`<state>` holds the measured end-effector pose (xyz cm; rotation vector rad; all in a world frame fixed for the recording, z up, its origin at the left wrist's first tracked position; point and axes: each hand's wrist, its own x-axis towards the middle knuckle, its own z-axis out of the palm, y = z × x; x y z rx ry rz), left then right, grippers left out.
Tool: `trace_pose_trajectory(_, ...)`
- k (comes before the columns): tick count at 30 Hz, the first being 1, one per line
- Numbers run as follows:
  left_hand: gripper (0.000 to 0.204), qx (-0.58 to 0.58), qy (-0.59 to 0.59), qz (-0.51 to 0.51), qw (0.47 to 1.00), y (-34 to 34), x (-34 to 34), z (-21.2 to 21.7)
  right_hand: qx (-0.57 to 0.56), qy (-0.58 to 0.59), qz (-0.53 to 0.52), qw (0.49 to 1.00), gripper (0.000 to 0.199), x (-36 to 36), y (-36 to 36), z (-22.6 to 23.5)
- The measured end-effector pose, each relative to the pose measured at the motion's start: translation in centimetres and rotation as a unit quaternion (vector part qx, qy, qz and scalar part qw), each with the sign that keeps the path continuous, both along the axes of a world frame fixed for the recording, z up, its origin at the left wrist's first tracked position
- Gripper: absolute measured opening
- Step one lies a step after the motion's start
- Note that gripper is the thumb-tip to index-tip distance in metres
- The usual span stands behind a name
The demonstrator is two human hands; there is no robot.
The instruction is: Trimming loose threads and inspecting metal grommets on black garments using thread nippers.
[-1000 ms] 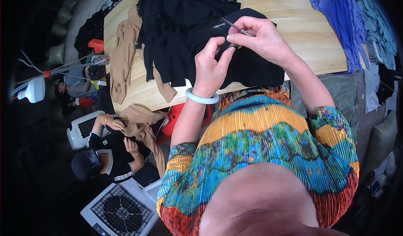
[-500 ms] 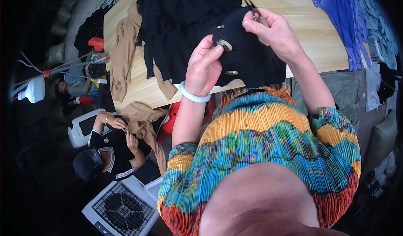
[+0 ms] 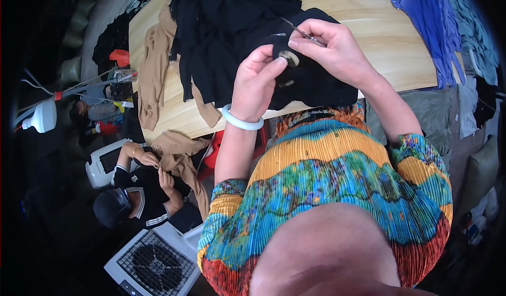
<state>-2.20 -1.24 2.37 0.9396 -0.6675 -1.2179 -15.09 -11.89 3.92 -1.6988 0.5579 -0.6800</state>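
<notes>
Wooden table (image 3: 379, 27), its open stretch at right. Black garment (image 3: 221, 38), spread to the near edge, its top cut off by the frame. Right hand (image 3: 338, 51), fingers closed around snips (image 3: 303, 32). Left hand (image 3: 253, 82), pinching a button (image 3: 293, 59) against the garment. Snips slant lengthwise, points up-left beyond the button; handles we find mostly hidden.
</notes>
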Motion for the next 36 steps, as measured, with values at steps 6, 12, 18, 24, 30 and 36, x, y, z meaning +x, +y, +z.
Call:
trace_pose_trajectory(6,0.027,0.019,0.246,-0.050,0.968,0.2,0.0,0.4,0.066,-0.049,0.004,0.997,0.016,-0.3,-0.1,-0.6)
trace_pose_trajectory(12,0.033,-0.026,0.338,-0.102,0.935,0.1,-0.1,-0.6,0.074,-0.065,-0.024,0.995,0.017,-0.8,-0.2,0.2)
trace_pose_trajectory(18,0.037,-0.079,0.332,-0.085,0.936,0.3,0.0,-0.9,0.078,-0.088,-0.041,0.992,0.021,-1.7,0.9,2.1)
trace_pose_trajectory(24,0.040,-0.115,0.241,-0.063,0.962,-0.1,0.2,-0.9,-0.068,-0.040,0.000,0.997,0.020,-2.0,2.8,1.5)
trace_pose_trajectory(30,0.038,-0.131,0.212,-0.055,0.967,0.1,0.3,-0.9,-0.091,0.004,-0.004,0.996,0.020,-1.8,2.9,2.2)
trace_pose_trajectory(36,0.035,-0.134,0.194,-0.048,0.971,0.1,0.2,-1.2,-0.114,0.017,-0.019,0.993,0.021,-1.6,2.9,2.2)
